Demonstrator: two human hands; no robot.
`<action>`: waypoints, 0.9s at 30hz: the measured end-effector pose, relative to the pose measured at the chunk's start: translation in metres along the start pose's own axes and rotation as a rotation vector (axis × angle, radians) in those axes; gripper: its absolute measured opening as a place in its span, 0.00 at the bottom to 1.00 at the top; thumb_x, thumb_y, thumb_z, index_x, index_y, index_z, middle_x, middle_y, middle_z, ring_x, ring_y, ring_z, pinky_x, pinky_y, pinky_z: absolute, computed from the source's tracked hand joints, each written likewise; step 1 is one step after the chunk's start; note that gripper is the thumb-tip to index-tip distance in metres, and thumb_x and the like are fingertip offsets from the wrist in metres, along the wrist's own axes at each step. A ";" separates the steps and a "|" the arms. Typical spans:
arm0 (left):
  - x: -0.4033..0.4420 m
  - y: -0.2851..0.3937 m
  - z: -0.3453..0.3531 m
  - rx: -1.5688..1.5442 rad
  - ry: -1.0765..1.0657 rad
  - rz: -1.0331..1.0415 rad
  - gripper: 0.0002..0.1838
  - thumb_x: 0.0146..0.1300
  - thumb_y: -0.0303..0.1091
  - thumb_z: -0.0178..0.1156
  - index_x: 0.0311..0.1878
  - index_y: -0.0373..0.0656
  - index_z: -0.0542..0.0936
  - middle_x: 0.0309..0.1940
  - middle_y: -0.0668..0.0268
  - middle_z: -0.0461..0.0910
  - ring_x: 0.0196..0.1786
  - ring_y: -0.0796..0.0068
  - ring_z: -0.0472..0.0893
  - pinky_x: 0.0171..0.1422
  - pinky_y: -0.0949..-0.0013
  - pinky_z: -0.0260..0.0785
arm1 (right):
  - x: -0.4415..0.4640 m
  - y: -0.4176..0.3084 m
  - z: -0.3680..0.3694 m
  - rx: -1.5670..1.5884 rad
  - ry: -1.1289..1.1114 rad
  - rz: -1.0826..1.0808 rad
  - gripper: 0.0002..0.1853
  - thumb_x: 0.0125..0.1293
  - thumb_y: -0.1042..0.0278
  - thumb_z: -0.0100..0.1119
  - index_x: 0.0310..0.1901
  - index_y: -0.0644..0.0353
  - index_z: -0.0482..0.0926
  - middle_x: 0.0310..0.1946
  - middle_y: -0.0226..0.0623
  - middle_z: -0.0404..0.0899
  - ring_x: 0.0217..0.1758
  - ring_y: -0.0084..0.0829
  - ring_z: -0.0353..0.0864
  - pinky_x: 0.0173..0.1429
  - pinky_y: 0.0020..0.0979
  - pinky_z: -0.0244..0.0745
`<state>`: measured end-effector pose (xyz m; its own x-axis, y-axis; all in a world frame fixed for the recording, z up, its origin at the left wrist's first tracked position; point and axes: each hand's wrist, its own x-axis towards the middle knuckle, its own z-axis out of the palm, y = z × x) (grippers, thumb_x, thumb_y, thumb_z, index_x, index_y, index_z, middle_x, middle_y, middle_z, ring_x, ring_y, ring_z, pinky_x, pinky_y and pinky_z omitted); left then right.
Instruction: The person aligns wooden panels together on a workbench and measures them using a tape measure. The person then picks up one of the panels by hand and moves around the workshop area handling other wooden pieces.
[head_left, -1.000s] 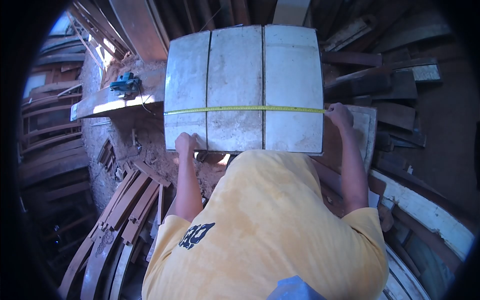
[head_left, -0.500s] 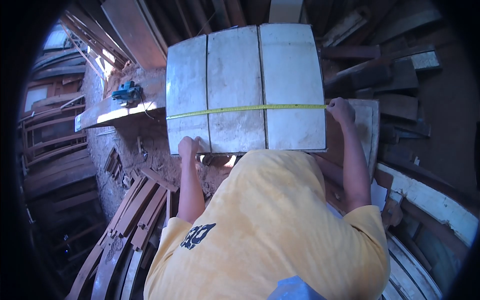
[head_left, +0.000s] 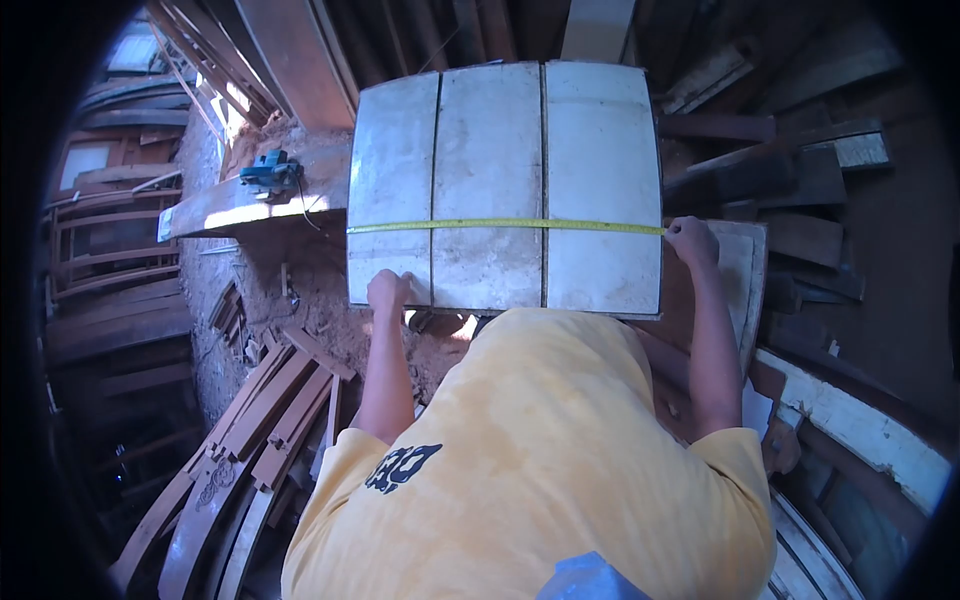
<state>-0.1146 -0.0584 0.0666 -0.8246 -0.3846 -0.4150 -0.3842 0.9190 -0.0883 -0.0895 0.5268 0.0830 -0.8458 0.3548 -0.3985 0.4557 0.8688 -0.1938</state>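
White tabletop (head_left: 490, 150) | right hand (head_left: 693, 243) extended, pinching yellow tape (head_left: 500, 223) | left hand (head_left: 388, 289) curled at near edge, grip unclear

A: Any readable text?
B: None for sure; bold black print (head_left: 403, 467) on the yellow fabric T-shirt (head_left: 540, 440), letters unclear
A: And the long thin yellow measuring tape (head_left: 490, 224)?
B: Markings too small, no numbers readable

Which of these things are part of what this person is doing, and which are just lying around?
In use:
- yellow tape measure, stretched across the panels
- three white panels under it
- right hand, holding the tape's end
- left hand, at the panels' near edge

Apparently just lying about:
- power tool
- wooden strips, lower left
- planks, right
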 end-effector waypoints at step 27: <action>0.002 0.012 0.001 -0.096 -0.061 -0.098 0.16 0.62 0.39 0.58 0.45 0.40 0.88 0.48 0.52 0.87 0.54 0.50 0.85 0.57 0.54 0.78 | 0.010 0.008 0.002 0.047 -0.011 -0.187 0.10 0.56 0.59 0.68 0.35 0.55 0.88 0.31 0.43 0.87 0.36 0.43 0.87 0.40 0.43 0.79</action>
<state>-0.1205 -0.0482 0.0635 -0.7553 -0.4635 -0.4634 -0.5024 0.8635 -0.0450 -0.0938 0.5366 0.0754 -0.9138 0.1845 -0.3617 0.3036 0.9020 -0.3070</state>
